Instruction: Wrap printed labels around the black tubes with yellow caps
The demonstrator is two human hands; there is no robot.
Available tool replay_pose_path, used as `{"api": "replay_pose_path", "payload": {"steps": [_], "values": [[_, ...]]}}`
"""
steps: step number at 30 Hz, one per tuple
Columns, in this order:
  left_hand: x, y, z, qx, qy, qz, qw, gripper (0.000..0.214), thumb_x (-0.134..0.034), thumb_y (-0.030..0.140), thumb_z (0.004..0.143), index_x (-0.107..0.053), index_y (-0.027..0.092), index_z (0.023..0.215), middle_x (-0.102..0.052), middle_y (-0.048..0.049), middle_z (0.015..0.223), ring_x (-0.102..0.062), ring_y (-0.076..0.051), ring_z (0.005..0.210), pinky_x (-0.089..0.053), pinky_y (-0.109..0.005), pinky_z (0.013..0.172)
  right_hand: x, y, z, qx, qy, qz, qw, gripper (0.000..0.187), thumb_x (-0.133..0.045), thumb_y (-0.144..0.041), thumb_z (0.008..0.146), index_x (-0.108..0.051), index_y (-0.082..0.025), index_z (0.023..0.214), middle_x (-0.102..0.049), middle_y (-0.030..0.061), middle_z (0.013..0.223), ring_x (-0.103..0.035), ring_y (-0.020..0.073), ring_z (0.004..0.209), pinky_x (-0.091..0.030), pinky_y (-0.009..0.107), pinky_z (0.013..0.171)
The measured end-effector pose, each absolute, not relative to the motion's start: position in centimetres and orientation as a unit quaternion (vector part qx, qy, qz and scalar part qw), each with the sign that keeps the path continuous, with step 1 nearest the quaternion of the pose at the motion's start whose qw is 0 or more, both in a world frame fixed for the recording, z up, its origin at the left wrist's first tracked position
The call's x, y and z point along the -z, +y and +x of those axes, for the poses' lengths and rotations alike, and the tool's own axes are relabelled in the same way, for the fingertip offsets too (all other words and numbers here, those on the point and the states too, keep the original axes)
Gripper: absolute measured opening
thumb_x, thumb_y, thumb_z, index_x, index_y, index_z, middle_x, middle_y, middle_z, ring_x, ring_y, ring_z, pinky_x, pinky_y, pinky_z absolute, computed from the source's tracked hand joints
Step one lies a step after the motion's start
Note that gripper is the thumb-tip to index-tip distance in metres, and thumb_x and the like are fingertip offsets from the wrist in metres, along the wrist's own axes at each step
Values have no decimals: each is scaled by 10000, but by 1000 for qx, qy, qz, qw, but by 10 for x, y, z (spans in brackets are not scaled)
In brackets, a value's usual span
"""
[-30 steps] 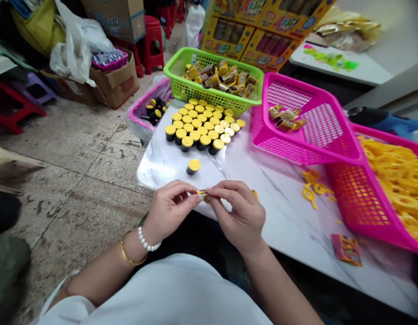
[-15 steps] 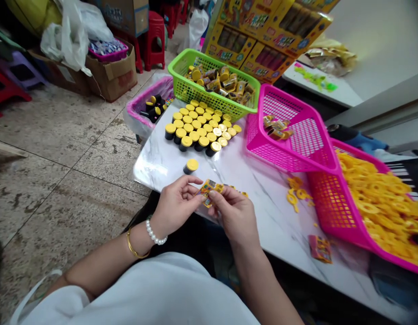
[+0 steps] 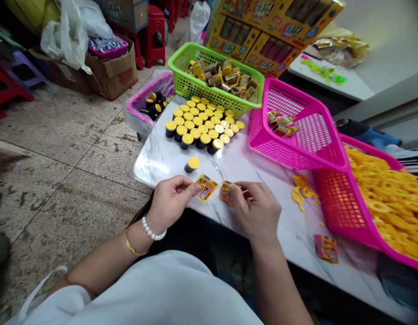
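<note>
Between thumb and finger, my left hand point(image 3: 173, 198) pinches one flat printed wrapper point(image 3: 206, 188), yellow with coloured pictures. My right hand point(image 3: 258, 207) grips another printed wrapper point(image 3: 225, 193), partly hidden by my fingers, and a gap separates the two. Just beyond my left hand a single black tub with a yellow lid point(image 3: 192, 164) stands upright on the marbled table point(image 3: 154, 162). Farther back, many similar lidded tubs point(image 3: 202, 124) stand in close rows. More printed wrappers point(image 3: 326, 248) lie stacked to the right, near the table edge.
A green basket point(image 3: 215, 95) of wrapped tubs stands at the back. Right of it are a pink basket point(image 3: 297, 153) with a few wrapped tubs and another pink basket point(image 3: 334, 207) heaped with yellow plastic rings point(image 3: 385, 198). Loose yellow ring pieces point(image 3: 298, 194) lie beside them.
My hands have moved apart, the right one going rightward. The wrappers, together half a second ago, are now separate, one in each hand. The view has shifted slightly.
</note>
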State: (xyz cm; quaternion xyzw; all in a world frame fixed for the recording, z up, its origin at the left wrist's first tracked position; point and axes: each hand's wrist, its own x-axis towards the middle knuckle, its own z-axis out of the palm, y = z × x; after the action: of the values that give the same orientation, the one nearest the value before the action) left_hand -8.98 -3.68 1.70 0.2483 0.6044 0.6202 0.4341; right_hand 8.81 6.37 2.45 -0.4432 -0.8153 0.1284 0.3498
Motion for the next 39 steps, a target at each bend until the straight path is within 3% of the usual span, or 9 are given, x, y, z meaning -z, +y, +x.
{"api": "replay_pose_path", "payload": {"steps": [3, 5, 8, 10, 13, 19, 25, 33, 39], "values": [[-17, -40, -91, -627, 620, 262, 392, 256, -747, 391, 800, -689, 173, 679, -572, 35, 515, -446, -73, 415, -348, -200, 409, -27, 60, 88, -92, -797, -452, 389, 297, -716, -441, 865, -739, -180, 1005, -684, 85, 924, -558, 156, 652, -489, 316, 638], [-18, -42, -89, -626, 624, 286, 369, 237, -729, 368, 822, -701, 178, 684, -597, 30, 532, -463, -77, 428, -366, -202, 422, -30, 45, 78, -223, -782, -444, 375, 297, -670, -439, 901, -736, -180, 1030, -690, 68, 877, -566, 146, 620, -489, 295, 586], [-19, -47, -86, -618, 632, 338, 322, 195, -713, 309, 843, -722, 187, 692, -639, 16, 572, -520, -96, 499, -408, -209, 472, -32, 24, 56, -465, -724, -410, 301, 317, -611, -472, 926, -720, -178, 888, -633, 5, 648, -534, 125, 510, -450, 257, 490], [-19, -52, -86, -617, 641, 356, 287, 183, -709, 292, 853, -730, 186, 705, -667, 2, 621, -552, -106, 549, -432, -215, 506, -31, 18, 44, -527, -687, -414, 280, 343, -599, -456, 926, -665, -183, 731, -560, -25, 527, -500, 113, 466, -420, 242, 472], [-18, -63, -91, -633, 650, 327, 263, 133, -713, 302, 861, -745, 180, 818, -684, -7, 690, -550, -101, 560, -452, -221, 530, -28, 19, 37, -530, -671, -433, 286, 362, -580, -389, 930, -597, -190, 628, -553, -25, 489, -495, 108, 462, -411, 237, 486], [-27, -83, -99, -657, 655, 302, 220, 158, -732, 281, 845, -709, 176, 731, -641, 3, 655, -518, -87, 541, -447, -213, 522, -31, 14, 28, -484, -728, -387, 292, 299, -571, -307, 918, -613, -192, 645, -584, -20, 528, -518, 111, 483, -419, 240, 501], [-26, -88, -102, -683, 639, 265, 235, 115, -757, 285, 818, -744, 173, 842, -681, -21, 744, -559, -100, 582, -480, -225, 548, -30, 2, 20, -494, -735, -343, 314, 236, -606, -307, 929, -664, -193, 731, -601, -26, 580, -527, 104, 502, -429, 236, 511], [-23, -94, -110, -684, 618, 298, 248, 144, -768, 263, 803, -744, 185, 684, -671, -17, 671, -580, -109, 590, -472, -220, 536, -23, 3, 17, -522, -760, -260, 287, 59, -708, -242, 865, -704, -210, 815, -628, -14, 711, -569, 115, 615, -460, 244, 572], [-20, -100, -115, -727, 589, 181, 303, 275, -741, 437, 841, -729, 164, 873, -660, 4, 646, -452, -52, 415, -354, -189, 390, -13, 7, 22, -565, -723, -301, 259, 344, -527, -353, 960, -637, -192, 677, -584, -11, 569, -505, 108, 476, -401, 231, 456]]}}
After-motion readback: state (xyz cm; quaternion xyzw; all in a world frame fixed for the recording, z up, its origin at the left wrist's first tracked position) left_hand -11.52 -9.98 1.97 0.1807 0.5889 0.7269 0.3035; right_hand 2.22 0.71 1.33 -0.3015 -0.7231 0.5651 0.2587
